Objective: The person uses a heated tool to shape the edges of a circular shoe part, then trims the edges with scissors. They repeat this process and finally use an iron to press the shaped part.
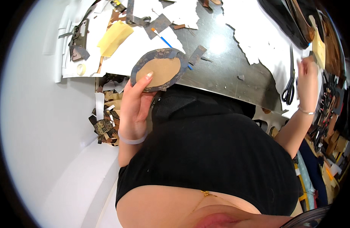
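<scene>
**Oval piece held up in the left hand, right hand out by the scissors**

The left hand [135,102] is closed on an oval piece [159,70], a flat tan oval with a dark patterned fabric border wrapped round its edge. The piece sits at the top of the grip: the thumb lies across its lower left face, its nail on the tan middle, and the other fingers are hidden behind it. Most of the oval stands clear above and to the right of the hand. It is tilted, its long axis rising toward the right, and it is held in the air just over the near edge of the dark worktable [228,60].

The left forearm rises from the lower edge, wrist nearly straight, a pale band round it, palm turned toward the oval piece.

The right hand [308,76] is well apart from the oval piece, far to its right, at the end of a forearm that reaches up and outward, a thin bracelet on the wrist. Its fingers point upward toward a yellowish piece [318,47]; whether they grip it cannot be told. Black-handled scissors [289,85] lie just left of that hand on white paper [258,34].

Left of the oval piece lies a yellow sheet [114,36]; just behind it, a blue-handled brush [163,38]. Below and left of it sits a heap of patterned scraps [104,125].
</scene>
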The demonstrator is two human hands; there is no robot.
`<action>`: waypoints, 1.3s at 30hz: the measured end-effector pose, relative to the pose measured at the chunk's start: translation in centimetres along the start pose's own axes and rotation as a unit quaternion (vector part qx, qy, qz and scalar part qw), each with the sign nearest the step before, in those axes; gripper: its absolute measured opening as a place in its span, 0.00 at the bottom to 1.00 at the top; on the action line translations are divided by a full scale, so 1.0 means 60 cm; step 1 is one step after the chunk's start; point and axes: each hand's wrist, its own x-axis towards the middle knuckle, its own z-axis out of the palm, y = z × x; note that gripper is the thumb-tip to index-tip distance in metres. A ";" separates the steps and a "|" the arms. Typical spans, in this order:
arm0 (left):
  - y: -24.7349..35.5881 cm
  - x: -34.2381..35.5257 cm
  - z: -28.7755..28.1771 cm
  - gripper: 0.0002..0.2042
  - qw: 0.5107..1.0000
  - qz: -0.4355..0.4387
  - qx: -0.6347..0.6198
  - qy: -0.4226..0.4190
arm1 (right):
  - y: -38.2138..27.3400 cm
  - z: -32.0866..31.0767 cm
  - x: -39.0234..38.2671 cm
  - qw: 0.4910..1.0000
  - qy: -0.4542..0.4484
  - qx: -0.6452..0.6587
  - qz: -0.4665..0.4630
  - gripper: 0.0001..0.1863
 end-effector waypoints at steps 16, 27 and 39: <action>-0.047 -0.015 0.085 0.20 0.900 0.314 0.285 -0.096 | 0.114 0.113 -0.192 0.986 -0.012 0.113 0.122 0.20; -0.053 -0.034 0.079 0.21 0.867 0.399 0.286 -0.085 | 0.067 0.040 -0.232 0.700 -0.100 0.691 0.146 0.22; -0.067 -0.026 0.097 0.23 0.850 0.473 0.202 -0.111 | -0.082 0.038 -0.266 0.574 -0.378 0.707 -0.167 0.34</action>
